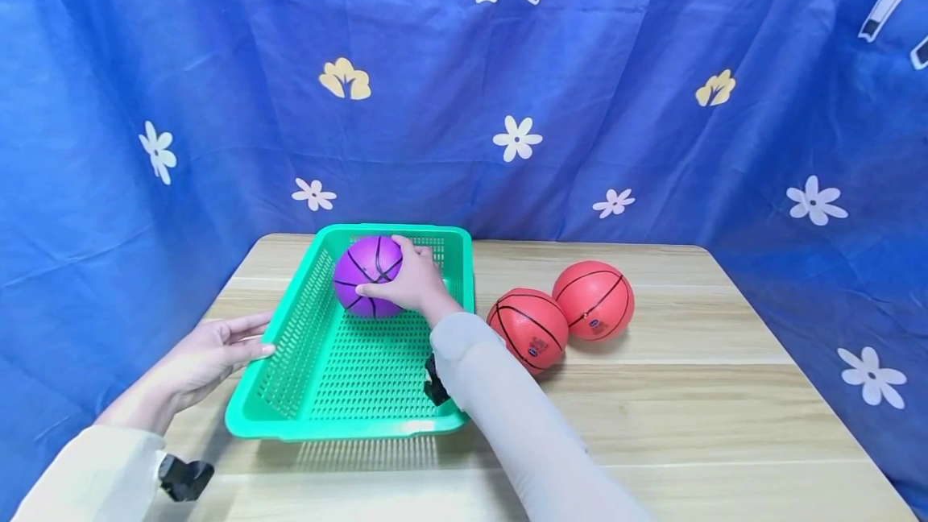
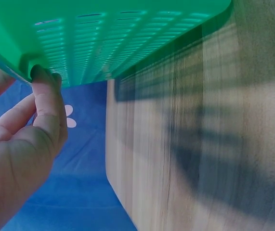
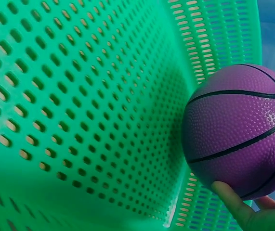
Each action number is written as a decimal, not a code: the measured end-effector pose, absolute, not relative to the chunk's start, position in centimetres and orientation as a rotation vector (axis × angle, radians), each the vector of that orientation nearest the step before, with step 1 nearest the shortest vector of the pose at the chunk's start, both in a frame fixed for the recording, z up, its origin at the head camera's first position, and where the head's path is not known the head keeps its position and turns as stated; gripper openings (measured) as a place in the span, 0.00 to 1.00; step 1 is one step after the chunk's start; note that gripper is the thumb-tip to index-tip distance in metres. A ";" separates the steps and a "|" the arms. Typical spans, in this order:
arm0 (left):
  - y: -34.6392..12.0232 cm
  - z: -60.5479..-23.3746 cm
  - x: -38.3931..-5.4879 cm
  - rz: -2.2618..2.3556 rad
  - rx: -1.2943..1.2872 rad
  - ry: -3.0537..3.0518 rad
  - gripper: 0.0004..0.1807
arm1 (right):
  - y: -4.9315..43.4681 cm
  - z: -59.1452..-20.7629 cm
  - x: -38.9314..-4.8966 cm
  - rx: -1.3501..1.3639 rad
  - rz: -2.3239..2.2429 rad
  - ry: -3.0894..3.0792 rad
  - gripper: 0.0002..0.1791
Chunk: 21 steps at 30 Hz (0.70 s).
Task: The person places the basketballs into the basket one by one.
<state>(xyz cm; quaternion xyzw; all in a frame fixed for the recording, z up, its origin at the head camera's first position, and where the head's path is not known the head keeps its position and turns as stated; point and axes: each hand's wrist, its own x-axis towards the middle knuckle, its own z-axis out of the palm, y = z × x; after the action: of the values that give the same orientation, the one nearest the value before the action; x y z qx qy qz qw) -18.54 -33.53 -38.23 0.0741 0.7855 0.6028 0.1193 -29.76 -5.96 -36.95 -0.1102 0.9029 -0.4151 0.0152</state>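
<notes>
A green plastic basket (image 1: 362, 427) with perforated walls and floor stands on the left part of the table. My left hand (image 1: 210, 357) is at its left side, thumb and fingers at the rim; in the left wrist view a fingertip (image 2: 40, 72) tucks up beneath that rim. My right hand (image 1: 416, 280) reaches into the basket and grips a small purple basketball (image 1: 358, 272) at the far end. Thumb and fingers spread round the ball; the right wrist view shows the purple basketball (image 3: 233, 130) close to the basket wall.
Two red basketballs (image 1: 529, 333) sit side by side on the wooden table (image 1: 689, 409), just right of the basket and beyond my right forearm. A blue patterned curtain (image 1: 435, 151) hangs behind the table and along both sides.
</notes>
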 end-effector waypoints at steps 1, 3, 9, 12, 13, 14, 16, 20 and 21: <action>-33.5 -38.2 -18.5 1.766 0.213 2.294 0.38 | -6.0 -37.1 -29.7 -0.345 -1.282 2.812 0.55; -33.6 -38.2 -18.5 1.765 0.213 2.296 0.38 | -6.1 -37.2 -29.6 -0.339 -1.271 2.820 0.55; -33.5 -38.2 -18.4 1.753 0.215 2.303 0.38 | -6.4 -37.5 -29.5 -0.341 -1.236 2.835 0.56; -33.4 -38.2 -18.4 1.769 0.211 2.289 0.38 | -6.4 -37.4 -29.4 -0.336 -1.227 2.826 0.56; -33.4 -38.2 -18.4 1.775 0.217 2.285 0.38 | -6.3 -37.4 -29.4 -0.329 -1.228 2.823 0.56; -33.5 -38.2 -18.4 1.782 0.224 2.279 0.38 | -6.3 -37.4 -29.4 -0.326 -1.230 2.821 0.56; -33.5 -38.2 -18.4 1.800 0.226 2.266 0.38 | -6.3 -37.3 -29.4 -0.327 -1.234 2.812 0.57; -33.6 -38.2 -18.4 1.810 0.220 2.253 0.38 | -6.2 -37.3 -29.4 -0.334 -1.227 2.792 0.58; -33.6 -38.2 -18.3 1.808 0.216 2.255 0.38 | -6.1 -37.2 -29.5 -0.337 -1.223 2.786 0.58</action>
<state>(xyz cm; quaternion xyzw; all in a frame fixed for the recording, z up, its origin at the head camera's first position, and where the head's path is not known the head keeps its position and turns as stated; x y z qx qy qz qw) -18.33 -33.60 -38.23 0.0738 0.7722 0.6192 0.1215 -29.47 -6.13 -37.23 -0.1099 0.9094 -0.3992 0.0404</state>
